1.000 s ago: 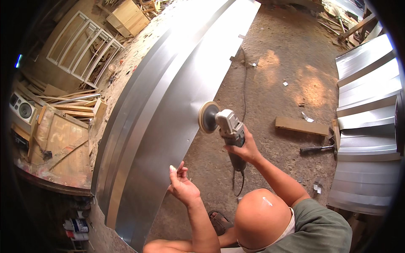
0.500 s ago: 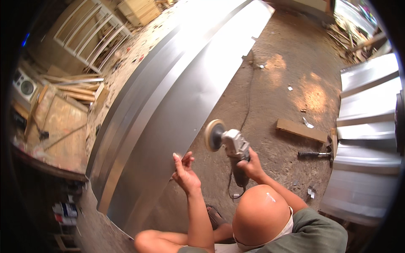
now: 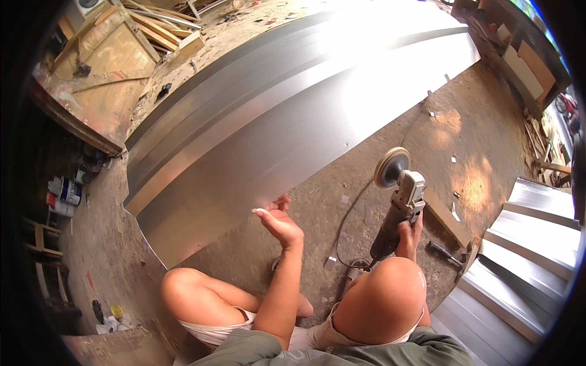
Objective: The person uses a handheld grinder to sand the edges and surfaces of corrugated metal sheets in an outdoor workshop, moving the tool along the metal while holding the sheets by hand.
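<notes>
Dusty workshop floor [image 3: 317,201] — my left hand [image 3: 279,221] hangs half-open by the metal sheet's [image 3: 274,122] near edge, right hand [image 3: 408,235] gripping the grinder [image 3: 400,204] off it. Best keep the disc flat — light pressure.

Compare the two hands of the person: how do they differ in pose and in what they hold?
The right hand is closed around the handle of the angle grinder, off the metal; the left hand holds no tool. The left hand is open, its fingers at the edge of the big metal sheet; the right hand is over the dirt floor. Both are bare.
</notes>
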The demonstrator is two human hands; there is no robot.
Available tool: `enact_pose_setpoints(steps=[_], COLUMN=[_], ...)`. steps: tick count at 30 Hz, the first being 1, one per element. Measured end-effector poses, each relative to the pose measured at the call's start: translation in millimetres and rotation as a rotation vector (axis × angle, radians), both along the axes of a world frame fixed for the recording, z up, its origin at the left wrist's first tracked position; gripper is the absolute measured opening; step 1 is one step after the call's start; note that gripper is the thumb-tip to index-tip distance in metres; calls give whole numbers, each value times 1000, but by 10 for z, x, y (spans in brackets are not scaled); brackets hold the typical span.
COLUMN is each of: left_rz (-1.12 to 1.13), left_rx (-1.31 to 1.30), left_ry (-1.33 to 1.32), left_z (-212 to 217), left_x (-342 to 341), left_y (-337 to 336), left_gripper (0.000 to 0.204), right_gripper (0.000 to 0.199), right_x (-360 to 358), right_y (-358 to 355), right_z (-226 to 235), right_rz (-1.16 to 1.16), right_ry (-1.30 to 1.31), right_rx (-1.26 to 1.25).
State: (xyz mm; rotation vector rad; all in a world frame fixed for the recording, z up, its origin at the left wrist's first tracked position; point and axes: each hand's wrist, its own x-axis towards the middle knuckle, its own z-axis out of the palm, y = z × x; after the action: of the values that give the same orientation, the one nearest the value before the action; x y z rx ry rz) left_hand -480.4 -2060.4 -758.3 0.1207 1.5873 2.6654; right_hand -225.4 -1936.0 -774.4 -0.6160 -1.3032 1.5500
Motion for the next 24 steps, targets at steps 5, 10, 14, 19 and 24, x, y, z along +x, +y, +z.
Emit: enact_pose_setpoints(steps=[5,10,14,19,24], left_rz=[49,65,25,59,-36], left_rx=[-60,-36,-26,18,-55], left_ry=[95,27,13,-33,34], left_z=[90,232,187,216,91], left_x=[-247,-199,-228,-211,-277], left_y=[-462,-480,-577,-587,-679], left_gripper=[55,41,37,40,39], right_gripper=[84,95,97,95,95], right_x=[-346,-629,-825,-941,-930], right_y=[-262,-423,-475,-536,-557], right_z=[303,562,703,747,723], right_rz=[87,305,469,614,520], right_ry=[-314,-473,-637,-708,-698], right_rx=[184,475,612,695,616])
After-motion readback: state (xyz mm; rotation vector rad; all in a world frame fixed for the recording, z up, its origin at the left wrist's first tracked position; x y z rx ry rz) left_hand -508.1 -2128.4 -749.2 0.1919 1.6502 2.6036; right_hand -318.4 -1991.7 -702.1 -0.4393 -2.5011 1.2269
